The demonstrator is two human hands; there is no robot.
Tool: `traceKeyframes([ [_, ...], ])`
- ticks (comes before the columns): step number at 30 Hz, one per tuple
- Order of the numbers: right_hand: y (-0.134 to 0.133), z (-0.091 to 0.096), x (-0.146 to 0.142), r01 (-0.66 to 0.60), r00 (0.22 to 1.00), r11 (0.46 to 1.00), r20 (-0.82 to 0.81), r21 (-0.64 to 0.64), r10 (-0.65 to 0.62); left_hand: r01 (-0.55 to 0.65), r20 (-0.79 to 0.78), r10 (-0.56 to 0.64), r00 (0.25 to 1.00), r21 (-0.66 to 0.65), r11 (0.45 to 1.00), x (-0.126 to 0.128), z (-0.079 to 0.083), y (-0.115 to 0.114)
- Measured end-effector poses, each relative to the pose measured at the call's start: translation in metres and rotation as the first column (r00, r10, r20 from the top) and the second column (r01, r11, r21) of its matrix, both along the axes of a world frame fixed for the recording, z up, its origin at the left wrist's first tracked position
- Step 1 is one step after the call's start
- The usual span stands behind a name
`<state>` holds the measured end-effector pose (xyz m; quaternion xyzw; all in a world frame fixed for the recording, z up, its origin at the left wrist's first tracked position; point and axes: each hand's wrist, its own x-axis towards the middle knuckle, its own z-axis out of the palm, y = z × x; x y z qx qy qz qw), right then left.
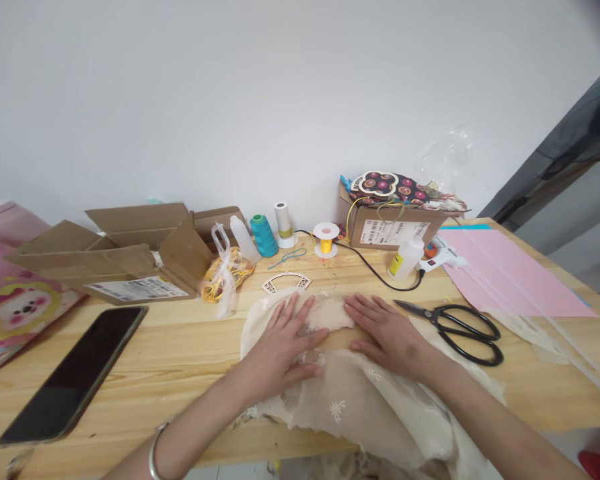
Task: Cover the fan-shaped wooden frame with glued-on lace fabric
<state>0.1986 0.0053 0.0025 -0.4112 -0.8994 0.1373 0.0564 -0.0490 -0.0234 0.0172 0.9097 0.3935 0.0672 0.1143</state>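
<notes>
Presses the left hand (280, 343) flat, fingers spread, onto the cream embroidered fabric (360, 400) at the near middle of the wooden table (180, 353). Lays the right hand (387, 330) beside it on the same cloth, equally flat and unclenched, thumbs near but apart. Grips nothing with either. Has black scissors (460, 323) just right of the right hand, a dark phone (77, 373) well to the left, a small wooden cut-out (286, 283) just beyond the fingertips, a cardboard box (130, 260) and a teal thread spool (264, 235) farther back.
</notes>
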Motion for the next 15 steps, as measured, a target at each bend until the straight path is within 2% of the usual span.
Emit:
traceKeyframes([
  [8, 0.001, 0.005, -0.001, 0.004, 1.0, 1.0, 0.009, -0.014, -0.004, -0.202, 0.031, 0.2, 0.979, 0.065, 0.977, 0.001, -0.005, -0.025],
  [12, 0.003, 0.012, -0.009, 0.004, 0.999, 0.997, 0.032, 0.082, -0.007, -0.278, 0.027, 0.276, 0.961, 0.104, 0.955, 0.01, -0.001, -0.018],
  [15, 0.006, 0.015, -0.015, -0.055, 0.998, 0.988, 0.027, 0.142, 0.051, -0.299, 0.026, 0.298, 0.954, 0.108, 0.948, 0.016, -0.002, -0.01],
])
